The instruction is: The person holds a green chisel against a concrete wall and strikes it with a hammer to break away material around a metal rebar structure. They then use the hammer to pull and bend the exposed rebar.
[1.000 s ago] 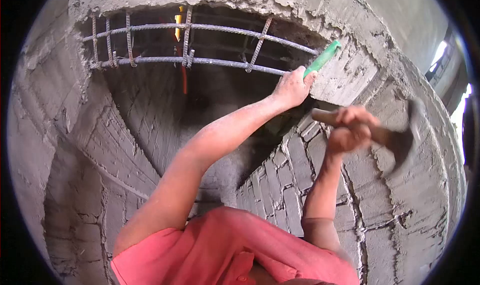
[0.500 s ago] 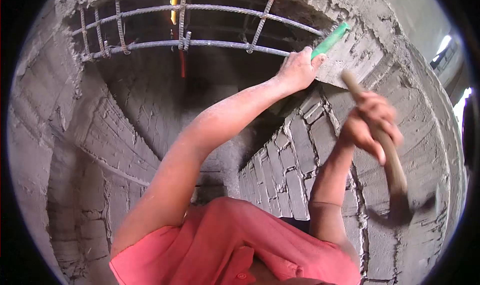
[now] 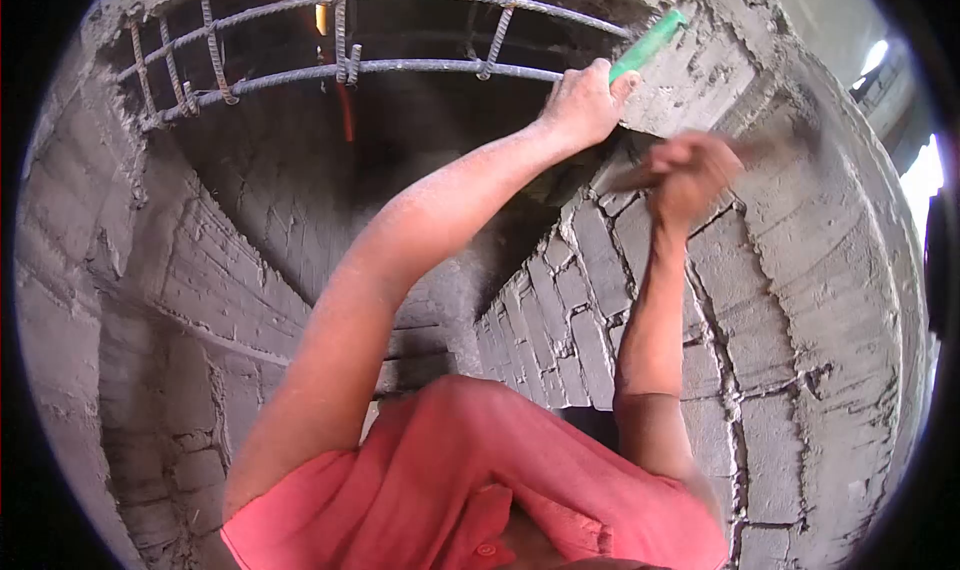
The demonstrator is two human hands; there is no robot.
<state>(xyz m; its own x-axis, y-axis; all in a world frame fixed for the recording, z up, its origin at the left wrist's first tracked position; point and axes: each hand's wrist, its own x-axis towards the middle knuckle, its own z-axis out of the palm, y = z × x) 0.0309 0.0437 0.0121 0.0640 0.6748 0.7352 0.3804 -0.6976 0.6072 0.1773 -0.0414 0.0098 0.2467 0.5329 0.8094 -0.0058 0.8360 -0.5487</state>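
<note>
My left hand (image 3: pixel 585 103) is closed around a green chisel (image 3: pixel 648 48), which slants up and to the right against the rough concrete edge (image 3: pixel 690 85). Below and to the right, my right hand (image 3: pixel 695 175) grips a wooden-handled hammer (image 3: pixel 632 179). Motion smears the hammer; its handle end sticks out left of the fist, and its head is a dark blur to the upper right. A gap separates the two hands.
Ribbed steel bars (image 3: pixel 430 67) cross the dark opening at the top. A yellow piece (image 3: pixel 321 10) and a red strip (image 3: pixel 347 115) hang by them. Rough brickwork (image 3: pixel 600 260) rises on the right, and a grey plastered wall (image 3: pixel 70 300) stands on the left.
My right hand has moved up and left with the hammer, whose head has swung from low right to upper right. My left hand still holds the chisel; the view has shifted slightly.
</note>
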